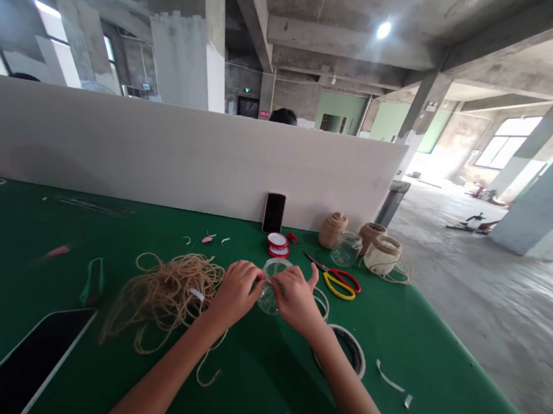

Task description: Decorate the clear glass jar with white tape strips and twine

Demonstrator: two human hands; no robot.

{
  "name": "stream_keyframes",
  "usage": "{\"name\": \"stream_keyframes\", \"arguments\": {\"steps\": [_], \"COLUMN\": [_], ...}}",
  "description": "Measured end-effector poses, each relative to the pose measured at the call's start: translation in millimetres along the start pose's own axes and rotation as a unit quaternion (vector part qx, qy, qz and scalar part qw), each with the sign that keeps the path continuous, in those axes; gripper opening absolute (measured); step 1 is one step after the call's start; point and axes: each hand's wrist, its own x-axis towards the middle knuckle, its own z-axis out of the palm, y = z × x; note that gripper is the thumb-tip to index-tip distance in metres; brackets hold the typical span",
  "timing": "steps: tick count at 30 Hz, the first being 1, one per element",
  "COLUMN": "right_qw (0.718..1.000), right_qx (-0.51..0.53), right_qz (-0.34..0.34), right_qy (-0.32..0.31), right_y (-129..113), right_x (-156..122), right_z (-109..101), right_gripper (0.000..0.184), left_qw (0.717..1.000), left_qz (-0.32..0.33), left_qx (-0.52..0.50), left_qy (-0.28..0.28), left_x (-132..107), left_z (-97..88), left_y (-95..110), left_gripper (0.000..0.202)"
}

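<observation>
A small clear glass jar [268, 303] stands tilted between my hands, and the fingers of my left hand [238, 291] and my right hand [298, 298] both grip it. Its lid is off. A loose heap of jute twine [167, 294] lies just left of my left hand. Past my right hand lie scissors [340, 282] with red and yellow handles. Two rolls of tape [347, 350] sit close below my right hand, partly hidden by it and my forearm.
A green-covered table [439, 361] ends at a white partition [162, 153], with a phone [273, 213] leaning on it. Twine-wrapped jars [382, 255] and red-and-white lids [278, 244] stand at the back. A dark tablet [28, 364] lies front left. Someone's head [283, 116] shows behind the partition.
</observation>
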Motion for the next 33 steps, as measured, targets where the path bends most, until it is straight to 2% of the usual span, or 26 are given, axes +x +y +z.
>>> {"name": "stream_keyframes", "arguments": {"steps": [11, 22, 26, 33], "right_qw": [1.0, 1.0, 1.0, 1.0], "right_qx": [0.002, -0.005, -0.004, 0.001], "right_qz": [-0.006, -0.005, 0.002, -0.005], "right_qy": [0.002, -0.001, -0.006, -0.017], "right_y": [0.1, 0.6, 1.5, 5.8], "right_x": [-0.9, -0.5, -0.7, -1.5], "right_z": [-1.2, -2.9, -5.0, -9.9], "right_gripper": [0.019, 0.019, 0.02, 0.022], "left_qw": [0.998, 0.998, 0.998, 0.996], "left_qz": [0.057, 0.058, 0.037, -0.051], "left_qx": [0.019, 0.035, 0.044, 0.039], "left_qy": [-0.009, 0.002, 0.025, 0.054], "left_x": [3.9, 4.7, 4.2, 1.8], "left_z": [0.0, 2.4, 1.5, -2.9], "left_y": [-3.3, -4.5, -11.0, -29.6], "left_gripper": [0.016, 0.014, 0.014, 0.013]}}
